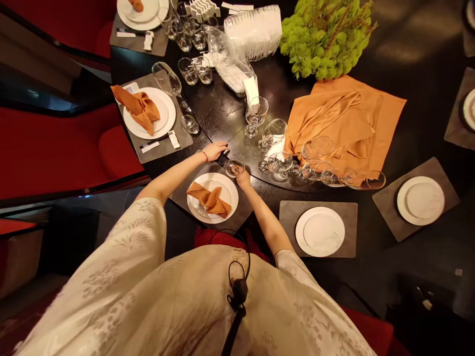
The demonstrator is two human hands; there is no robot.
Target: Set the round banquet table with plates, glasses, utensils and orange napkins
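My left hand (215, 151) reaches over the rim of the dark round turntable (230, 118), its fingers stretched out along the surface. Close beside it, my right hand (244, 180) is closed on a clear glass (235, 168); how the fingers wrap it is partly hidden. Below both hands lies a white plate setting (193, 203) with a folded orange napkin (211, 199), on a grey placemat (243, 213). Just beyond the hands, a stemmed glass (256, 114) stands upright on the turntable, and several other stemmed glasses (280, 163) stand or lean to its right.
Orange cloths (345, 118) are spread near a green plant centrepiece (326, 37). Plastic-wrapped white items (254, 32) and short tumblers (188, 71) sit at the back left. Plates on placemats (319, 231) line the right edge. Red chairs (67, 153) stand at left.
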